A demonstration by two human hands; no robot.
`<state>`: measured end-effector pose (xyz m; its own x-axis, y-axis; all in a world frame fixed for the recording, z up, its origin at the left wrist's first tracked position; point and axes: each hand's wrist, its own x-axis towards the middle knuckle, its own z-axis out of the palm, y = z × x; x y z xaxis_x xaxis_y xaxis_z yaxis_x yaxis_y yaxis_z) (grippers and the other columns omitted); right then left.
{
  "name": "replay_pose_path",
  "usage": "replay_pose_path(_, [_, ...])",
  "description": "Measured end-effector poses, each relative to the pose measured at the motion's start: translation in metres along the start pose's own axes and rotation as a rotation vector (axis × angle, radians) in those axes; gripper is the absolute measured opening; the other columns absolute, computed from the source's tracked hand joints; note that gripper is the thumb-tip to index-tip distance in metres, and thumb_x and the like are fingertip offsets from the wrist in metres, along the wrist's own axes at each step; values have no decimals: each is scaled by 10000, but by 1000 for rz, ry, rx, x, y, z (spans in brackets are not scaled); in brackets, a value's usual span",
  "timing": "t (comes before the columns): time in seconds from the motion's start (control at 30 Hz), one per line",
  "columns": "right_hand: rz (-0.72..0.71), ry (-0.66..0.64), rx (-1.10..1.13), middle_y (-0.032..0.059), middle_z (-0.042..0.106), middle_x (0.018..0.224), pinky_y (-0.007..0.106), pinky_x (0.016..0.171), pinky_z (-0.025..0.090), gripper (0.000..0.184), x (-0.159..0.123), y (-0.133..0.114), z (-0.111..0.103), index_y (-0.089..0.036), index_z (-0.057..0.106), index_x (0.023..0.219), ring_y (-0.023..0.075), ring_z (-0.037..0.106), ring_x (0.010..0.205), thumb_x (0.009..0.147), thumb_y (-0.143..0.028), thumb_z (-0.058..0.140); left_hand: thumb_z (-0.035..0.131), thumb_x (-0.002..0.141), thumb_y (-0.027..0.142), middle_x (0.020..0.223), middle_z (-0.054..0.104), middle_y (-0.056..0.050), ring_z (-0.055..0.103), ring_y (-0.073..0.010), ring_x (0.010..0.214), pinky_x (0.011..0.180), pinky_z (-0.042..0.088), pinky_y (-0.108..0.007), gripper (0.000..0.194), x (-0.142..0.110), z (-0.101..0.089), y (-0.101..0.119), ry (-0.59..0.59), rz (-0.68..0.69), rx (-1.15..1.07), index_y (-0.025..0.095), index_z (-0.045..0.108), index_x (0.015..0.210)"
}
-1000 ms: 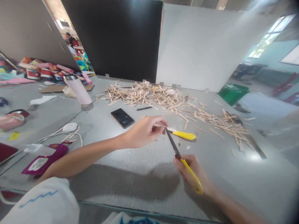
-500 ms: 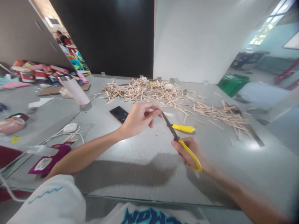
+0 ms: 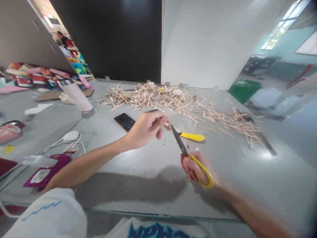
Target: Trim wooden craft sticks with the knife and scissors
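My left hand [image 3: 153, 127] is closed in a pinch on a small wooden stick [image 3: 167, 125], mostly hidden by the fingers. A thin dark thing [image 3: 151, 110] shows just above that hand; I cannot make out what it is. In my right hand [image 3: 198, 167] is a pair of scissors [image 3: 180, 142] with one yellow and one red handle. The blades point up and left, their tips right by the left fingertips, and look almost together. Behind the blades a yellow utility knife [image 3: 192, 136] lies on the table. A dark phone [image 3: 124, 122] rests beside my left wrist.
Loose wooden sticks [image 3: 148, 96] are heaped along the back of the grey table [image 3: 138, 178] and trail to the right. On the left stand a pale bottle [image 3: 75, 94], a white mouse-like device [image 3: 71, 136], cables and a purple item [image 3: 47, 170]. A green bin [image 3: 244, 90] is beyond.
The scissors have turned a little, so the red handle now shows, and their tips have dropped slightly. The stick's end is now visible at the left fingertips. The whole view has shifted slightly.
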<state>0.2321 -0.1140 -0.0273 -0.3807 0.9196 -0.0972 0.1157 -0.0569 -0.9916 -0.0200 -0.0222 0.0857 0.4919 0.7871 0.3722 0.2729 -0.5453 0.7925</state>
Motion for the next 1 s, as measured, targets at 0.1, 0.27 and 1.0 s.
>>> replay_pose_path(0.1, [-22, 7, 2, -54, 449, 413, 237, 399, 414, 673, 1, 0, 2, -249, 517, 595, 102, 415, 350, 965, -803, 617, 531, 1151, 298, 859, 823, -58, 667, -79, 536, 549, 489, -205, 298, -2, -1, 3, -16, 31, 44, 140, 720, 983])
replay_pose_path(0.27, [-36, -31, 2, -47, 476, 466, 244, 425, 432, 654, -2, -3, 2, -237, 551, 619, 99, 418, 380, 959, -791, 623, 521, 1144, 286, 863, 817, -48, 658, -78, 539, 559, 498, -208, 289, -5, -2, 6, -46, 38, 73, 147, 717, 983])
replay_pose_path(1.0, [84, -41, -25, -58, 443, 460, 239, 388, 275, 654, -7, 3, 2, -240, 492, 588, 89, 361, 375, 1038, -696, 623, 465, 1155, 263, 678, 598, 58, 524, -115, 548, 613, 416, -244, 180, -7, -6, 0, -191, 111, 306, 204, 622, 1222])
